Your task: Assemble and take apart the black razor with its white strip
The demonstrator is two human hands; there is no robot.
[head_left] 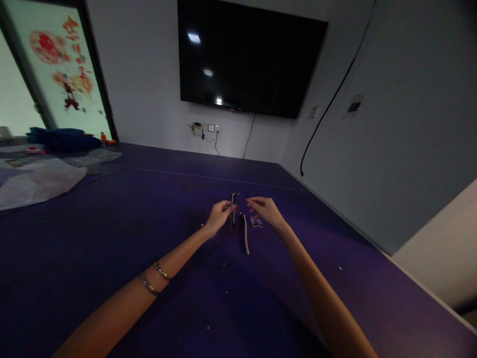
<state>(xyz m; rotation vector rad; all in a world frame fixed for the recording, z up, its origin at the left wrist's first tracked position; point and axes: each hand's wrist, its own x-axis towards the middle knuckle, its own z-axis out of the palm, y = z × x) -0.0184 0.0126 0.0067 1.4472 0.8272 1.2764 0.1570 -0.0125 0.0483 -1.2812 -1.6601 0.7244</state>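
My left hand (220,215) is closed in a pinch around a slim upright black-and-light part (233,199), whose dark top bends to the right; its exact kind is too small to make out. Just right of it hovers my right hand (264,209), fingers apart and slightly curved, with nothing visible between them. A pale, slightly curved strip (246,236) with a dark upper end lies on the purple surface below and between the hands. Beneath my right hand is a small clear packet (257,222) with dark bits in it.
The purple surface (167,199) runs back to a wall with a large television (253,54) and sockets (210,128). A black cable (331,102) hangs at the right wall. Clear plastic sheeting (44,181) and dark blue cloth (65,138) lie at the left, by a decorated glass door (59,64).
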